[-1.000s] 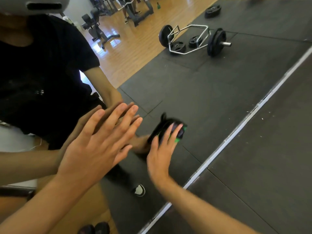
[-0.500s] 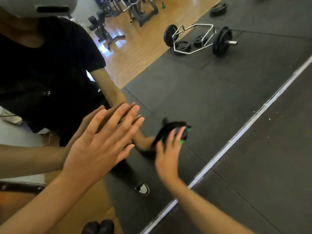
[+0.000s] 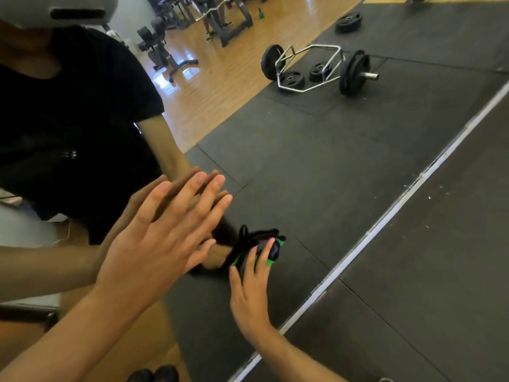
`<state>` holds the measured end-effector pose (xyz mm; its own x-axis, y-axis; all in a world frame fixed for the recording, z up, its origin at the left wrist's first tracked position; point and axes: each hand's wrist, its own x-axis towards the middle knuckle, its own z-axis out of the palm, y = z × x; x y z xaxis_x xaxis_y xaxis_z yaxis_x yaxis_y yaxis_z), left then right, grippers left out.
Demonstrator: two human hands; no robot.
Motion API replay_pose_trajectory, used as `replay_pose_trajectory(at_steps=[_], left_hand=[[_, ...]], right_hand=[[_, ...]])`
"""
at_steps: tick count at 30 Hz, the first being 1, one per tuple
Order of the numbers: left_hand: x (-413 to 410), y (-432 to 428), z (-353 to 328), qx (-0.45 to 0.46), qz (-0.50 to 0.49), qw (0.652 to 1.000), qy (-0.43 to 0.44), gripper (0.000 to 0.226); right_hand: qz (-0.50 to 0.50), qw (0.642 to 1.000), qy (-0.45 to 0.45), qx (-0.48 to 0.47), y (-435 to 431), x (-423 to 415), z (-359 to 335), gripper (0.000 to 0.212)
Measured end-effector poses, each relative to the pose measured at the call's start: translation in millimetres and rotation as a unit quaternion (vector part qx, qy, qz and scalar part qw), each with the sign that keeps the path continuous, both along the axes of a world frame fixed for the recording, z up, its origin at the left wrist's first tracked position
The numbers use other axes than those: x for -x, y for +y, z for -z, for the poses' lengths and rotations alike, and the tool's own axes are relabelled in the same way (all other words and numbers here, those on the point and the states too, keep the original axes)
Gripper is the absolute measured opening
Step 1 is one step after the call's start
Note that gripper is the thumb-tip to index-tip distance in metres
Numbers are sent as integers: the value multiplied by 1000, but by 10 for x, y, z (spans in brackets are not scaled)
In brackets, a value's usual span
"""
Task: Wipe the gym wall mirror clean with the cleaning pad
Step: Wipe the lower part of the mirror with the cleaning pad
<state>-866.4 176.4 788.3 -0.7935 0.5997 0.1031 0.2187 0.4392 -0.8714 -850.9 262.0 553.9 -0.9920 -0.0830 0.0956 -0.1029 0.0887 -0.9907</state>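
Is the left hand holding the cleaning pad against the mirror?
No, the left hand lies flat and bare on the mirror; the right hand presses the cleaning pad.

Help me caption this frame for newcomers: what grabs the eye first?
The left hand pressed flat, fingers spread, against the mirror, meeting its own reflection at centre-left. Just to its right, the right hand presses a black-and-green cleaning pad on the glass near the mirror's lower edge. Upper right, a hex bar with plates shows reflected on the dark mats.
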Motion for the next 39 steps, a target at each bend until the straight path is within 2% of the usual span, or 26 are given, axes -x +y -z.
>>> replay_pose_trajectory(at_steps=[2,4,5,7,10,12,19,23,29,32,39], left_hand=[[-16,-51,14,27,-8,1000,12,73],[2,-43,6,44,-4,999,26,75],[-9,-58,6,47,-10,999,23,75],[-14,-33,8,75,-4,997,34,75],[-15,3,-1,85,-5,994,65,80],[-14,3,-10,75,0,994,74,84],[-43,49,-41,24,0,999,32,76],[-73,314,8,-81,-22,996,-13,68],[518,1148,-41,-84,36,996,-14,81],[1060,1548,-108,-75,61,995,-3,83],[1856,1801,68,-46,20,998,29,85]], right_hand=[[14,999,-36,-36,142,353,135,70],[82,989,-119,-41,485,1024,52,74],[103,986,-126,-36,700,1333,-51,80],[148,985,-83,-22,1047,1757,-289,86],[202,974,-94,50,1157,1970,-499,65],[222,968,-93,75,1118,1919,-503,62],[208,970,-95,77,1229,1983,-370,68],[200,973,-93,73,1274,2001,-361,70],[135,988,-69,27,1394,2029,-205,68],[128,986,-85,59,1442,1978,-316,79],[103,989,-62,85,1560,1902,-336,72]])
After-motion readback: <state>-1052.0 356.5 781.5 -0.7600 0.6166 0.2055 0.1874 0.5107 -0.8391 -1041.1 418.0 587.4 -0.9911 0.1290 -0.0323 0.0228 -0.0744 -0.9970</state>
